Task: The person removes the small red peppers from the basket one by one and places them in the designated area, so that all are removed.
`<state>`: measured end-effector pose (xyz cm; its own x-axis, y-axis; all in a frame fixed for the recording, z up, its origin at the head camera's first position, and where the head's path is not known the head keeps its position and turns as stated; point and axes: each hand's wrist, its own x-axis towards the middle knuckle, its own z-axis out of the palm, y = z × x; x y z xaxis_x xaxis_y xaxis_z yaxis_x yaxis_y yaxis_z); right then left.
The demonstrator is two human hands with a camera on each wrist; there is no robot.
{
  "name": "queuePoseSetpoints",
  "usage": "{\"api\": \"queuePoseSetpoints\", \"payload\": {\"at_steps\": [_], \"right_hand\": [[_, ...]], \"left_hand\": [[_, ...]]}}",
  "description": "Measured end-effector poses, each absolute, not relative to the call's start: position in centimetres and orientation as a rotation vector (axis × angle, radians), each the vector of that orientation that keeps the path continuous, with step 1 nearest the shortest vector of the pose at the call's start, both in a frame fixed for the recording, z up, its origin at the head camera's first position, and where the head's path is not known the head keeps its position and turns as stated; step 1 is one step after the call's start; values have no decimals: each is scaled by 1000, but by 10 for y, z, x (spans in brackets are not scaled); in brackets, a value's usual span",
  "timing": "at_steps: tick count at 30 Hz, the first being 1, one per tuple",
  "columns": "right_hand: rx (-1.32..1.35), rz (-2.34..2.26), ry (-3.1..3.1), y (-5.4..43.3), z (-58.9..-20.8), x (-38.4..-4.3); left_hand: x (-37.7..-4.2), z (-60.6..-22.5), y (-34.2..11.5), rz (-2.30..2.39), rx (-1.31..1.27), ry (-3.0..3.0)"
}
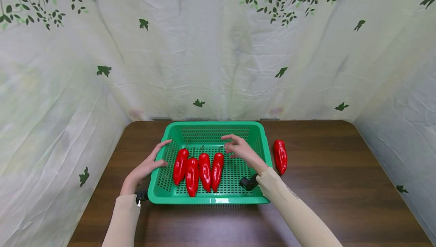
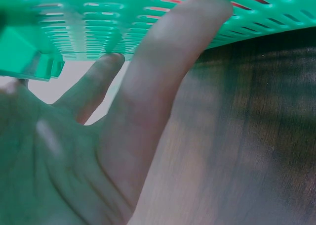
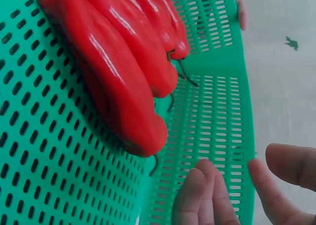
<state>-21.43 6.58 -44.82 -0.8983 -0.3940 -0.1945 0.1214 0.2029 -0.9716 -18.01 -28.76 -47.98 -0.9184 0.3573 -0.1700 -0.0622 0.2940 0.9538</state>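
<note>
A green slotted plastic basket (image 1: 211, 200) stands on the wooden table with several glossy red peppers (image 1: 204, 171) lying side by side in its left half. My left hand (image 1: 144, 169) touches the basket's left side, thumb and fingers spread and mostly straight. In the left wrist view its thumb (image 2: 163, 81) lies against the slotted wall. Over the right half of the basket hovers my right hand (image 1: 243, 151), fingers loosely bent and holding nothing. The right wrist view shows its fingertips apart from the nearest pepper (image 3: 106, 76), whose thin stem points toward the slotted wall.
Outside the basket, to its right, one more red pepper (image 1: 280, 157) lies on the brown table (image 1: 334, 186). A pale cloth with leaf prints (image 1: 218, 58) hangs behind the table and along both sides. A black strap device (image 1: 248, 182) sits at my right wrist.
</note>
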Motion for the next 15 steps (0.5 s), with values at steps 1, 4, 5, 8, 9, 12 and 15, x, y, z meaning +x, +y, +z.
{"api": "queuePoseSetpoints", "payload": {"at_steps": [1,4,5,8,9,12,15], "right_hand": [[-249,-1735,2081,65,-448,-214],[-236,-1718,2076,63,-449,-214],[-233,-1712,2074,62,-450,-214],[-234,-1690,2070,61,-450,-215],[-237,-1682,2069,60,-451,-215],[-230,-1668,2053,58,-451,-215],[-204,-1649,2044,56,-453,-214]], "left_hand": [[-180,-480,-287,1659,265,2216],[-179,-479,-287,1659,264,2216],[-179,-479,-287,1661,264,2216],[-179,-479,-287,1662,265,2216],[-179,-479,-287,1662,266,2217],[-180,-480,-287,1656,265,2223],[-180,-480,-287,1648,262,2232]]}}
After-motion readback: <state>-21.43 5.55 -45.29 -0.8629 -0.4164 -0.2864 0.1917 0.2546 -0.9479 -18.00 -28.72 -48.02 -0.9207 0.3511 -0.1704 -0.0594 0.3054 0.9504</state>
